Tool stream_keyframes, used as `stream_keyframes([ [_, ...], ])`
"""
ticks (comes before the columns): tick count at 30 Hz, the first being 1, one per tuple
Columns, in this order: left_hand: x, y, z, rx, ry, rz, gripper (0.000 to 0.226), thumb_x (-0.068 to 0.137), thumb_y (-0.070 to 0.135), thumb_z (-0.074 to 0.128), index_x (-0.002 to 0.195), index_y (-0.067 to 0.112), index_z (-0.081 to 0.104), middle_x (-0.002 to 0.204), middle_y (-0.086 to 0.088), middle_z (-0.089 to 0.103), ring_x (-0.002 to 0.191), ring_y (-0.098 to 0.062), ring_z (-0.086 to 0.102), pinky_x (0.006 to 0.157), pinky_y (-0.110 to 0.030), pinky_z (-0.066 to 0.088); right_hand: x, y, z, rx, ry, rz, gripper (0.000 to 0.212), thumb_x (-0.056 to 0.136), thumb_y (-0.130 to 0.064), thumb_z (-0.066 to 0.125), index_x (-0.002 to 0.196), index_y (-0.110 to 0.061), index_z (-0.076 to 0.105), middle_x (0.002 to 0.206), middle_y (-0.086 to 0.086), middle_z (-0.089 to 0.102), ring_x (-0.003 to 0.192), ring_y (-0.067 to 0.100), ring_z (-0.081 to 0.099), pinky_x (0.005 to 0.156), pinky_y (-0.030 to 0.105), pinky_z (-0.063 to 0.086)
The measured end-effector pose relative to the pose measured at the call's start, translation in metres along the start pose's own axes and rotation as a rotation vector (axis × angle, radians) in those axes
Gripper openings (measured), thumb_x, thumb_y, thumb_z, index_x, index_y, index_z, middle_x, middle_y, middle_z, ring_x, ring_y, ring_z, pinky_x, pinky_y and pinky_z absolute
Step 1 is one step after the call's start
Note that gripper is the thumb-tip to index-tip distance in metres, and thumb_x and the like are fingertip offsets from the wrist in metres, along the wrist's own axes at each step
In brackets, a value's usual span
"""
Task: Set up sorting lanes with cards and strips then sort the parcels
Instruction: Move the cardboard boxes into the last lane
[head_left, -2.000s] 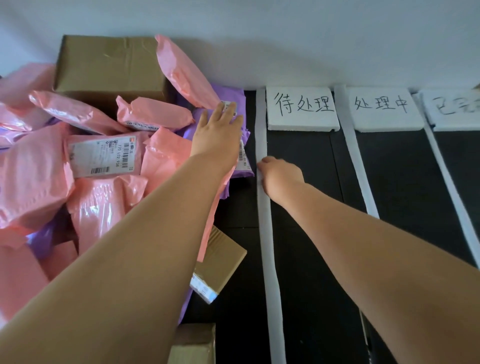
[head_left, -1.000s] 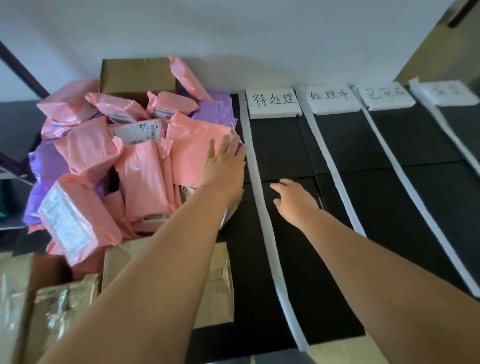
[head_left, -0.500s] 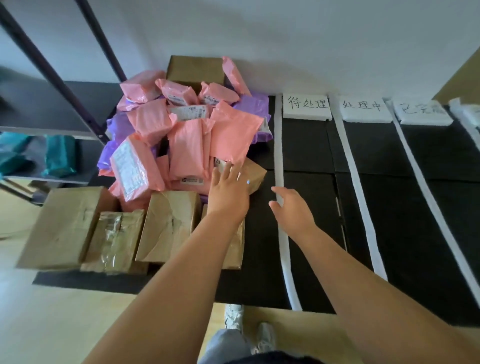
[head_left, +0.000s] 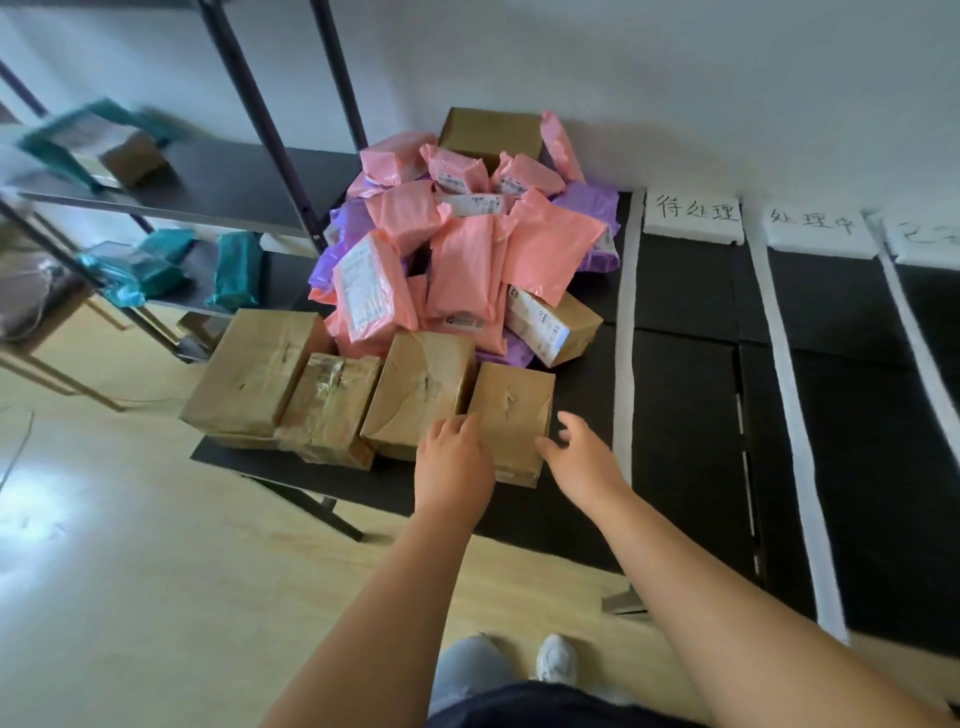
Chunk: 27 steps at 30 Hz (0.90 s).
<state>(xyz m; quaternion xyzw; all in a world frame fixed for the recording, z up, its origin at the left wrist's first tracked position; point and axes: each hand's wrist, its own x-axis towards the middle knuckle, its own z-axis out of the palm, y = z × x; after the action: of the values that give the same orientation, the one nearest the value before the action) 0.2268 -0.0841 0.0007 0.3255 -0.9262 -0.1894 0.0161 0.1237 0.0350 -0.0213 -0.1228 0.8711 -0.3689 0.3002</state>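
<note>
I count four brown boxes ahead; my left hand and right hand, both released, have retreated to the nearest.

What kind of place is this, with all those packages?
Probably a small parcel-sorting room: a heap of pink and purple mailer bags and taped cardboard boxes on a black surface, with lanes marked by white strips and handwritten cards.
</note>
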Motion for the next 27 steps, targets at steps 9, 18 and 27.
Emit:
stream_keyframes([
  [9,0.001,-0.017,0.003,0.210,-0.123,0.115,0.041,0.095,0.021,0.056,0.135,0.016,0.050,0.134,-0.001,0.058,0.132,-0.023,0.040,0.110,-0.038,0.036,-0.015,-0.008,0.025,-0.005,-0.071,0.127,0.054,0.102,-0.036,0.052,0.151,-0.019,0.039,0.146,0.003,0.053,0.131,0.024,0.052,0.103,0.036,0.044],
  [18,-0.001,-0.022,-0.009,-0.128,-0.090,0.074,0.041,0.093,0.025,0.060,0.134,0.021,0.059,0.134,0.004,0.060,0.132,-0.020,0.039,0.109,-0.038,0.030,-0.029,-0.013,0.012,0.083,0.097,0.161,0.050,0.098,-0.033,0.059,0.145,-0.021,0.045,0.136,0.000,0.057,0.121,0.020,0.057,0.086,0.030,0.044],
  [27,0.012,0.003,-0.030,-0.525,-0.069,-0.003,0.039,0.092,0.026,0.067,0.129,0.027,0.057,0.124,0.005,0.057,0.098,-0.009,0.058,0.075,-0.022,0.047,-0.037,-0.026,-0.019,0.274,0.276,0.158,0.040,0.097,-0.048,0.056,0.127,-0.023,0.058,0.112,-0.005,0.059,0.103,0.015,0.056,0.079,0.030,0.045],
])
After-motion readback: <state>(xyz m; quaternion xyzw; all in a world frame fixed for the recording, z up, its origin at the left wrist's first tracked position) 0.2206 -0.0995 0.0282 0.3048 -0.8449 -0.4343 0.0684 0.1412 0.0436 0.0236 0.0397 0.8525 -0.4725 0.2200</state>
